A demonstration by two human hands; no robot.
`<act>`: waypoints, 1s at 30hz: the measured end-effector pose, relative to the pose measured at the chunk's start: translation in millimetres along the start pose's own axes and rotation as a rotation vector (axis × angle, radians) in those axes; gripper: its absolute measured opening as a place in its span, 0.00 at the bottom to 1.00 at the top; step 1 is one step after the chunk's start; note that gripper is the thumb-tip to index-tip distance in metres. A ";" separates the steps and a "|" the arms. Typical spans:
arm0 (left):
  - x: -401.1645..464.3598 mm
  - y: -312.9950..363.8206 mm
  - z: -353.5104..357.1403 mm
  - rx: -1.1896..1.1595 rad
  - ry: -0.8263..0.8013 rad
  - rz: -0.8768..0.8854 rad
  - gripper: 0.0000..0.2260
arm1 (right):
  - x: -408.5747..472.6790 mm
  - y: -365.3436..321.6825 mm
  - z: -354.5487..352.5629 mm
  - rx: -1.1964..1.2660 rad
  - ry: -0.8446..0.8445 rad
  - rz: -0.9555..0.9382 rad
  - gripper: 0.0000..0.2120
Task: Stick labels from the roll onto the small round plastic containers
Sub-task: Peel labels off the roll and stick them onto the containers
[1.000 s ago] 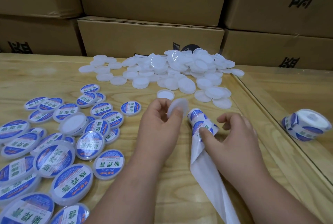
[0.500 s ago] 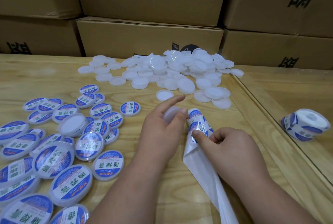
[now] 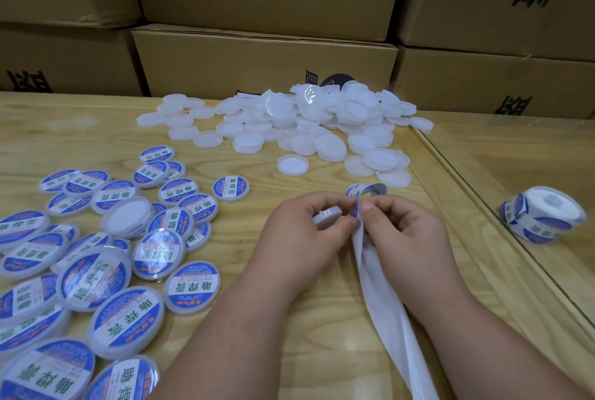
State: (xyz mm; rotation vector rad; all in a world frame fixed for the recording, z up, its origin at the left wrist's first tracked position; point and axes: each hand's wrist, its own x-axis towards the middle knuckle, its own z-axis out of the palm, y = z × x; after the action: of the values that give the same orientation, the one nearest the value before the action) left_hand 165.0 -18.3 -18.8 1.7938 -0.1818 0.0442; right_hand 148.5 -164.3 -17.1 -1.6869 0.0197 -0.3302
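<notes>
Labelled round plastic containers with blue-and-white stickers [image 3: 106, 258]: spread at left on the wooden tabletop [image 3: 241, 319], set aside as done. My left hand [image 3: 306, 238]: pinches one blank white container [image 3: 326, 217], held ready for labelling. My right hand [image 3: 405, 235]: pinches a blue label [image 3: 356, 208] off the white backing strip [image 3: 383, 296]. Unlabelled white containers [image 3: 306, 122]: heaped beyond. Spare label roll [image 3: 544, 217]: far right.

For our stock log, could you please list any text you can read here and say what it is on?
"助焊膏": upside down on the blue and white labels of the labelled containers.
Small print on those labels: too small to read.
Large black characters on the boxes: cut off, unreadable.
Labels on the spare roll: blurred.
Label pinched by the right hand: edge-on, unreadable.
</notes>
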 end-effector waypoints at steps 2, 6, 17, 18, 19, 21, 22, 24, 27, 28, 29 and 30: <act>0.6 0.6 -0.4 -0.002 0.019 0.015 0.08 | 0.4 1.4 0.4 0.062 -0.097 0.032 0.07; 2.6 0.6 -1.1 -0.044 0.086 0.007 0.08 | 0.8 5.8 3.4 -0.002 -0.190 0.031 0.13; 3.3 0.1 -0.9 -0.065 0.170 -0.018 0.05 | 1.2 2.4 2.1 -0.019 -0.155 0.023 0.07; 3.2 0.8 -1.0 -0.086 0.196 -0.023 0.05 | 0.6 1.0 1.7 0.012 -0.146 0.028 0.06; 3.0 1.8 -1.1 -0.113 0.224 -0.027 0.06 | 0.3 -0.3 1.4 0.041 -0.137 0.032 0.04; 1.9 3.4 -1.6 -0.162 0.269 -0.027 0.09 | 0.7 -1.6 -0.2 0.067 -0.103 0.039 0.05; 1.3 4.3 -2.0 -0.182 0.284 -0.021 0.10 | 1.5 -1.8 -1.3 0.066 -0.092 0.037 0.04; 0.3 6.8 -2.9 -0.213 0.308 -0.007 0.13 | 2.7 -0.8 -3.4 0.050 -0.072 0.031 0.12; -0.6 9.1 -4.1 -0.249 0.339 0.006 0.14 | 3.1 -1.4 -4.9 0.035 -0.056 0.049 0.15; -1.1 10.0 -4.7 -0.255 0.344 0.011 0.14 | 3.1 -2.0 -4.6 0.036 -0.051 0.059 0.14; -1.4 10.7 -5.3 -0.259 0.345 0.017 0.15 | 3.8 -1.4 -4.8 0.045 -0.043 0.070 0.12; -1.9 11.3 -5.9 -0.266 0.344 0.022 0.16 | 4.0 -1.4 -5.2 0.058 -0.028 0.085 0.10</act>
State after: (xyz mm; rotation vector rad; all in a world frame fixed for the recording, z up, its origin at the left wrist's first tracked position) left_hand 161.9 -14.8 -6.8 1.4929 0.0392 0.3271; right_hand 150.9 -169.9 -14.4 -1.6276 0.0601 -0.2408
